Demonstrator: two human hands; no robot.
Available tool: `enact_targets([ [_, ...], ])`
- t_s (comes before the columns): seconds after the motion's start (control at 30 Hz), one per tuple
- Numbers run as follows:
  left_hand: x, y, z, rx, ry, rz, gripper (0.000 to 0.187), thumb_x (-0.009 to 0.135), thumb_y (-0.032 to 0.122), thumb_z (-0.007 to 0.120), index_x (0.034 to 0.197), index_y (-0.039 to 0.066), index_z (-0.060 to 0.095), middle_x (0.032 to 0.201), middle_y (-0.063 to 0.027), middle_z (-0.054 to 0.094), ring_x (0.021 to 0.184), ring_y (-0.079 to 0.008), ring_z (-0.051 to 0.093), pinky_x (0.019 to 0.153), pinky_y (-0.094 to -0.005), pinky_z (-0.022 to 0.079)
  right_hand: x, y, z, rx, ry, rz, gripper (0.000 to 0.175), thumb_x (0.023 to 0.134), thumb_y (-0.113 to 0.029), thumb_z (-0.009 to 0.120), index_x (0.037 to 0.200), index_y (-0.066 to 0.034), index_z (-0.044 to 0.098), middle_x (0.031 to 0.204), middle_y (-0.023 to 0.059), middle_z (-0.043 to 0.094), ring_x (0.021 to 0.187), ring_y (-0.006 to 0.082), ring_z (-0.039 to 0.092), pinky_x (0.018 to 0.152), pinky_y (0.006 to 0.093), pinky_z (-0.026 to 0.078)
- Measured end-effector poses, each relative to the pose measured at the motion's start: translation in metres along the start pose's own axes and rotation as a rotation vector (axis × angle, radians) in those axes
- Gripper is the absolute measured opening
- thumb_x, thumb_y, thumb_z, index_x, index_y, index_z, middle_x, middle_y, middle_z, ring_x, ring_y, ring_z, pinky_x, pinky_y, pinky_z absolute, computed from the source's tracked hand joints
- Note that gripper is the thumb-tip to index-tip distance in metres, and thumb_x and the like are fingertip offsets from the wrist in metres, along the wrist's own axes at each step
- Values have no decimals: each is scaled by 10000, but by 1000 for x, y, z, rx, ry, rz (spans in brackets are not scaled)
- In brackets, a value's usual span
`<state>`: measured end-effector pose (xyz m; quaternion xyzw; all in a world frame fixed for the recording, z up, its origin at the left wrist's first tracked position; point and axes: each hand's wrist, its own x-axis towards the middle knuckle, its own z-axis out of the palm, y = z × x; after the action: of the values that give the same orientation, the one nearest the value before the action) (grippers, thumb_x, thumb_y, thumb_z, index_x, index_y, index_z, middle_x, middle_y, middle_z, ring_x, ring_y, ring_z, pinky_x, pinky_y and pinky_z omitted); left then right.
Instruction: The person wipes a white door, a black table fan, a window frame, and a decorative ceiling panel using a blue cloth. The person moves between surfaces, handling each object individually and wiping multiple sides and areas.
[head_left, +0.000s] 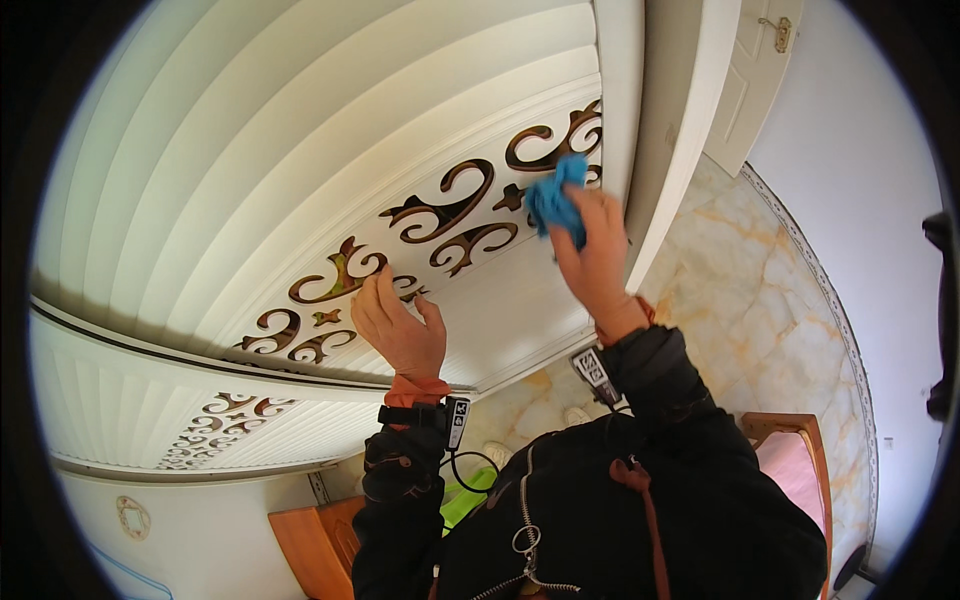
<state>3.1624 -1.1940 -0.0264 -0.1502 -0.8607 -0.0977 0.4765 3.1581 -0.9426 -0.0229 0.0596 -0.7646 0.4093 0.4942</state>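
My right hand (600, 259) grips a crumpled blue cloth (556, 199) against the decorative band of a white louvred wardrobe door (315, 165). Dark scroll-shaped cut-outs (484, 187) run along this band, and the cloth covers some of them near the door's side frame (622, 112). Further left, my left hand (403, 330) rests on the same band with nothing visible in it. Its fingertips touch the edge of a scroll, and the thumb stands apart from the fingers.
Another louvred door panel (150, 420) with matching cut-outs stands at left. Marble-patterned floor (750, 300) runs along the right. Wooden furniture (315, 540) stands at lower left, beside a green object (465, 502). A wooden-framed piece with a pink surface (787, 465) sits at lower right.
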Motion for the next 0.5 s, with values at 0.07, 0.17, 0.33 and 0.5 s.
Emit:
enact_targets([
  [0.07,0,1,1,-9,12,-4,667,737,47,676,1374,-2,484,1327,-195,491,1204,-396,466,1029,-509,358,33,-6,10,37,85,-87,458,780,-2,711,1225,-47,610,1191,195,548,1014,379,603,825,389,521],
  [0.17,-1,2,3,-21,26,-26,652,726,56,666,1356,2,506,1327,-175,495,1197,-383,461,1042,-510,351,50,-13,27,-10,105,-188,450,772,0,714,1207,-63,619,1197,180,539,973,362,618,749,369,537],
  [0.33,0,4,-8,-40,-57,-32,675,738,49,675,1382,-9,481,1338,-176,499,1229,-392,453,1051,-514,347,12,-9,9,-72,-248,84,413,784,-4,711,1188,-52,639,1202,166,540,943,328,624,763,353,539],
  [0.5,20,2,-28,-222,-12,-70,659,821,77,674,1425,-28,433,1461,-229,382,1348,-433,356,1107,-527,299,33,-5,-3,67,5,-72,445,775,-22,733,1204,-92,638,1218,161,524,925,332,630,728,380,551],
])
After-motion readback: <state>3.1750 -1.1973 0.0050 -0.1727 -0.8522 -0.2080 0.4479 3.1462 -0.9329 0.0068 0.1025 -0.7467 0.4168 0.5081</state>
